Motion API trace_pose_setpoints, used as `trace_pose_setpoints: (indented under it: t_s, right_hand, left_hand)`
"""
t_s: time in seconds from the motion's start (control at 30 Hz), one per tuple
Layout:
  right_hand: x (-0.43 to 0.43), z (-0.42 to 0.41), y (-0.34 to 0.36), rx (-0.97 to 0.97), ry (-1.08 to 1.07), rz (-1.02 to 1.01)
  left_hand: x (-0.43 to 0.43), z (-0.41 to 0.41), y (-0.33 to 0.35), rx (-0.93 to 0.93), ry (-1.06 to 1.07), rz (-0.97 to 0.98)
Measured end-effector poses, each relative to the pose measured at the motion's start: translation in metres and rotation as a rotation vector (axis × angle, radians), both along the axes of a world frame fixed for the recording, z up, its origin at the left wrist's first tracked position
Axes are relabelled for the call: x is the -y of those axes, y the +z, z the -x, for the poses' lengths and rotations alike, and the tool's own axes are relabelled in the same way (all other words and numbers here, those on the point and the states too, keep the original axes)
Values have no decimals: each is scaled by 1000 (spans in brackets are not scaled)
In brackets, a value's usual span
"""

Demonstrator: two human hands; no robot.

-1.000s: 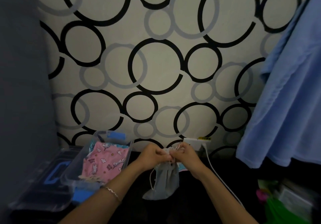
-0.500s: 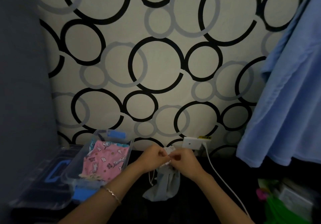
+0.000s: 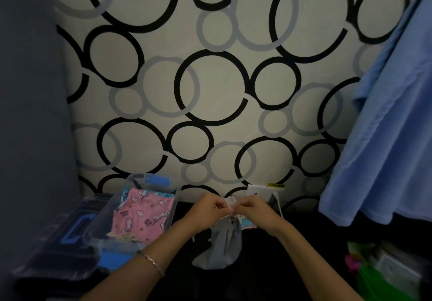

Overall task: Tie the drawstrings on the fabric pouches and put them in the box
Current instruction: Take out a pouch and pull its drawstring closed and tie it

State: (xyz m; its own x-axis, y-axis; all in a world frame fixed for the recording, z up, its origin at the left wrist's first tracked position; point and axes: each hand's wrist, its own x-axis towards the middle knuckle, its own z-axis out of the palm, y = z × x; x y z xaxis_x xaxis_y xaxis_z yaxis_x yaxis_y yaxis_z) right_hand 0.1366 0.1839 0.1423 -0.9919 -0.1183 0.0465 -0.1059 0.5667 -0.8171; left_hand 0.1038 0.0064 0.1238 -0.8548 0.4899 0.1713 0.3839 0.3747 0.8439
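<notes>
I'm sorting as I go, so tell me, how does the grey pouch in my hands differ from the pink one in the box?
The grey pouch is plain; the pink pouch carries a cartoon print. The grey pouch is held up, with the left hand and right hand pinching its top; the pink pouch lies in the clear box, untouched. Both are fabric.

Ring-patterned wall [image 3: 222, 85] (black, grey), dim.

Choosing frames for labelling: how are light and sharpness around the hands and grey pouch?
Head view: dim overall, wall brightest, surface below nearly black; left hand and right hand slightly soft where they pinch the grey pouch at its top; wide-angle bending toward the edges.
</notes>
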Motion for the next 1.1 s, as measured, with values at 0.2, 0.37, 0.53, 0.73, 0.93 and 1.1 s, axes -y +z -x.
trace_pose_setpoints:
  t_s: [0.2,0.37,0.53,0.73,0.93,1.1]
  right_hand:
    - [-1,2,-10,136,-53,330]
    - [0,4,-20,138,-88,396]
    - [5,3,-22,-76,-150,185]
    - [10,-1,-24,-227,-113,41]
    - [4,-2,-23,-339,-58,-239]
    - [-21,-8,-30,-234,-103,-357]
  left_hand:
    - [1,2,1,35,35,-70]
    - [2,3,-8,123,48,-136]
    - [1,3,-6,247,82,-118]
    - [-3,2,0,363,93,-193]
    - [6,3,2,336,58,-98]
    - [32,14,0,242,109,-15]
